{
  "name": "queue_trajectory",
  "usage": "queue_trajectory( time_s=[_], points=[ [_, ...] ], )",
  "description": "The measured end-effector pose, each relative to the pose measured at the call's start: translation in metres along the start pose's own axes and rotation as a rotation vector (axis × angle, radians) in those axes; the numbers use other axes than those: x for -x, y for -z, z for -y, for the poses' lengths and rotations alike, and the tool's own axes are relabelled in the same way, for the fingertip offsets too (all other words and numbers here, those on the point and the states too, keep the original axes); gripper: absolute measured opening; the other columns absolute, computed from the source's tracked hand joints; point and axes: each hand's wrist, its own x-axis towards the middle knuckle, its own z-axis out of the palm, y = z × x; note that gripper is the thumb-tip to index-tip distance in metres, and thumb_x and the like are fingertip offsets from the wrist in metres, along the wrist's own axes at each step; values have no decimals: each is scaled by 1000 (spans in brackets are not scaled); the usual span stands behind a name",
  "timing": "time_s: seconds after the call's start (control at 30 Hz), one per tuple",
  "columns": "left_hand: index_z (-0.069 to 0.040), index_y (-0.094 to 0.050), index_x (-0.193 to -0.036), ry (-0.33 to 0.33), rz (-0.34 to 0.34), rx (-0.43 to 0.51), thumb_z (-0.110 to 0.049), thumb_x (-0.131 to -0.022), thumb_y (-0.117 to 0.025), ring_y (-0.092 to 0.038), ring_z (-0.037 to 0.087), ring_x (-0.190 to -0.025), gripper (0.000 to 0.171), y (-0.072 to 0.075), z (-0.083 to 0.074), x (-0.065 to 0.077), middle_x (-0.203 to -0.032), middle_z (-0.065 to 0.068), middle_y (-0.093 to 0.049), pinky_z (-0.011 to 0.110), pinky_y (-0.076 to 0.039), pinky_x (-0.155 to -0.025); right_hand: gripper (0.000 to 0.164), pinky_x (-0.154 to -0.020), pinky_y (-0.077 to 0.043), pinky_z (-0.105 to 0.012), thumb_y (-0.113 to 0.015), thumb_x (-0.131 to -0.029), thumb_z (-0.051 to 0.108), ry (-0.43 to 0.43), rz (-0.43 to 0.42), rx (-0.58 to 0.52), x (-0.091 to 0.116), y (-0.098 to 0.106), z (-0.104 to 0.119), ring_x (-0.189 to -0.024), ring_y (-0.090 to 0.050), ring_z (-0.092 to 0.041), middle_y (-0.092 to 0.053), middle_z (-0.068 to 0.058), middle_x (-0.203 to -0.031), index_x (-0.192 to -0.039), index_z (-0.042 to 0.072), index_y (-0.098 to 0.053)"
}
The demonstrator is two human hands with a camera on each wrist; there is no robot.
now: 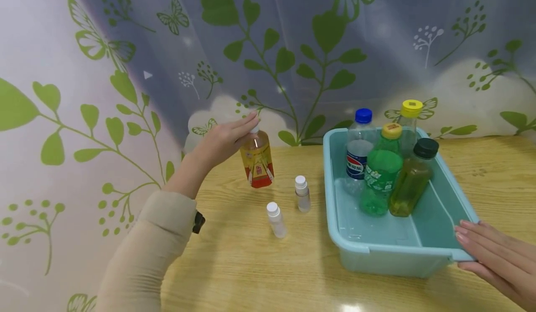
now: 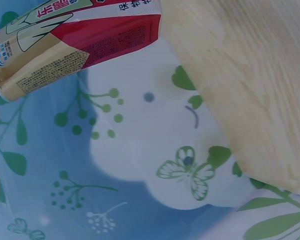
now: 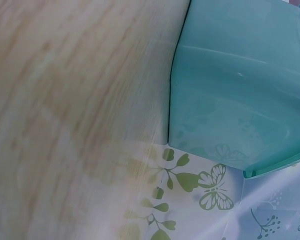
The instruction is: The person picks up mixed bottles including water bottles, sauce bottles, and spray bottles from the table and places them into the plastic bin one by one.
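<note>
My left hand is at the white cap of a clear plastic drink bottle, its fingers over the top and far side; the thumb is mostly hidden. The bottle stands upright on the table, with a yellow and red label. In the left wrist view, its gold and red label fills the upper left, with fingertips at the frame's edge. My right hand holds the near right corner of a light blue plastic basin, fingers over the rim and thumb below. The right wrist view shows the basin's outer wall.
Inside the basin stand a blue-capped cola bottle, a green soda bottle, a dark-capped bottle and a yellow-capped bottle. Two small white-capped bottles stand left of it. A patterned curtain hangs behind the wooden table.
</note>
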Motion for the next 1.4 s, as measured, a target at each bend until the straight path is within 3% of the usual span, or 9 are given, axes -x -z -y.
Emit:
queue_trajectory(
  time_s=[0.23,0.4,0.43,0.67,0.93,1.1,1.4],
  points=[
    [6,-60,-122,-39,11,6,-1,-82,-70,-69,32,-83,42,8,-10,-20,-125,23,-58,33,-56,-67,49,-107,-34,-22,-52,-97,33,-19,48,23,2,4,2,-125,-51,-14,-66,-22,-112,-108,-13,-66],
    [6,-60,-123,-83,15,15,-2,-83,-69,-69,29,-84,42,15,-19,-36,-126,22,-58,31,-55,-65,48,-107,-35,-22,-53,-97,31,-4,23,12,2,2,1,-123,-53,-17,-66,-24,-110,-108,-13,-66],
    [6,-60,-123,-92,12,19,-2,-84,-69,-69,29,-88,41,16,-21,-39,-127,22,-57,31,-56,-66,47,-106,-35,-23,-53,-97,31,-1,18,10,2,1,1,-123,-53,-17,-66,-24,-110,-108,-13,-66],
    [7,-61,-122,-138,-50,17,-5,-84,-69,-69,28,-74,40,20,-31,-68,-124,22,-59,30,-53,-60,49,-107,-34,-22,-52,-97,33,-22,41,42,5,3,1,-125,-51,-15,-65,-23,-113,-109,-12,-66],
    [8,-61,-120,-181,-133,-1,-12,-89,-65,-70,25,-81,37,24,-41,-103,-123,21,-60,29,-56,-68,50,-108,-33,-23,-52,-97,35,-33,44,55,8,3,0,-125,-51,-16,-65,-22,-113,-110,-11,-66],
    [7,-60,-123,-195,-120,14,-16,-94,-59,-70,23,-87,37,27,-51,-122,-127,19,-59,25,-55,-74,52,-109,-31,-22,-50,-97,36,-53,87,80,7,5,2,-127,-48,-14,-63,-20,-117,-111,-11,-65],
    [6,-58,-126,-164,-97,72,-21,-96,-54,-68,16,-95,40,15,-69,-142,-133,17,-55,18,-51,-82,49,-108,-34,-25,-53,-96,33,-38,7,34,9,-1,-1,-123,-53,-19,-65,-24,-112,-109,-13,-66]
  ],
)
